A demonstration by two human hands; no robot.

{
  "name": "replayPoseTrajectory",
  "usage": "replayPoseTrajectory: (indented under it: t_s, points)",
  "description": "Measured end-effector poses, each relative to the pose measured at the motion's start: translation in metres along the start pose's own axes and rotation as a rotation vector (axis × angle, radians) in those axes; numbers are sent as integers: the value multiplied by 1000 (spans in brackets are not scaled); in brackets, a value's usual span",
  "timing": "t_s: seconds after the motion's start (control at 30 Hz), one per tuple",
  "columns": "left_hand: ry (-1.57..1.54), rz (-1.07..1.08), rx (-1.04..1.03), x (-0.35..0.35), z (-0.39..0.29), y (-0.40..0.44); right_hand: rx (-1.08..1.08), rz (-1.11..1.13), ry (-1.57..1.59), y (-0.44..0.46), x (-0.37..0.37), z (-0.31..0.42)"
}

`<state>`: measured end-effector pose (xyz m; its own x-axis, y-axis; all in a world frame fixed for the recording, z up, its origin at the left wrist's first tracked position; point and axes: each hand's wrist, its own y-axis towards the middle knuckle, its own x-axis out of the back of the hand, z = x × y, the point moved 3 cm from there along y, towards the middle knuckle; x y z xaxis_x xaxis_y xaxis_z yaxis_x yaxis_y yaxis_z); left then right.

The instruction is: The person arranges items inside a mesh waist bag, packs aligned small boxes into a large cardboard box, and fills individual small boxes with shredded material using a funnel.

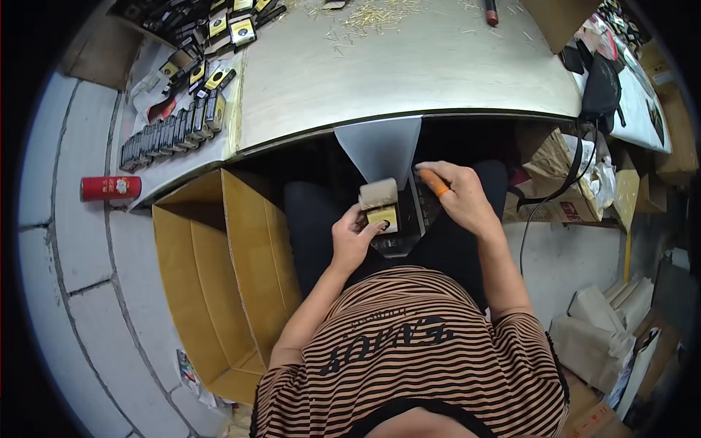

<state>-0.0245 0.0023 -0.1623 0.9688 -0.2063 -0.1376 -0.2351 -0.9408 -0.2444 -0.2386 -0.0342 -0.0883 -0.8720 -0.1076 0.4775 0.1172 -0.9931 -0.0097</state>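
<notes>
A small yellow and black box [382, 218] with a raised greyish flap is held in my left hand [355, 235], above my lap. My right hand [460, 196] is to the right of it, beside a dark, clear-sided container [420, 212] between my legs. An orange cover [434, 182] is on one of its fingers. The fingers are bent together, and whatever may be between their tips is too small to make out. A grey-white sheet [380, 146] hangs from the table edge down toward the container.
Small golden pieces [372, 16] are scattered on the table [409, 77]. Rows of small boxes [175, 131] stand at the left. An open cardboard box [212, 270] and a red can [110, 188] are at my left. Paper bags and a black cable [523, 248] lie right.
</notes>
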Motion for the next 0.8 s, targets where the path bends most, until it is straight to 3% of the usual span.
replayPoseTrajectory:
  t_s: [0.03,0.07,0.1,0.13,0.2,0.4,0.53,0.7,0.8]
  points:
    - [23,-84,-109,1,-15,-3,-56,141,78,-1,-1,-1]
    - [29,-69,-112,1,-23,-1,-62,173,390,-1,-13,-1]
    - [120,-36,-275,0,-35,0,-62,202,699,-2,-29,4]
    - [209,-2,-440,0,-45,1,-59,186,697,-1,-39,17]
    - [379,64,-771,-1,-60,1,-180,299,1474,0,-55,45]
    - [740,99,-829,17,-57,15,-75,252,1170,19,-66,27]
    - [78,-120,-298,7,-61,20,-210,97,1038,15,-60,14]
    - [123,-81,-235,-3,-62,23,-131,-58,725,12,-54,14]
    - [222,-78,-258,-2,-56,25,-195,29,675,14,-51,2]
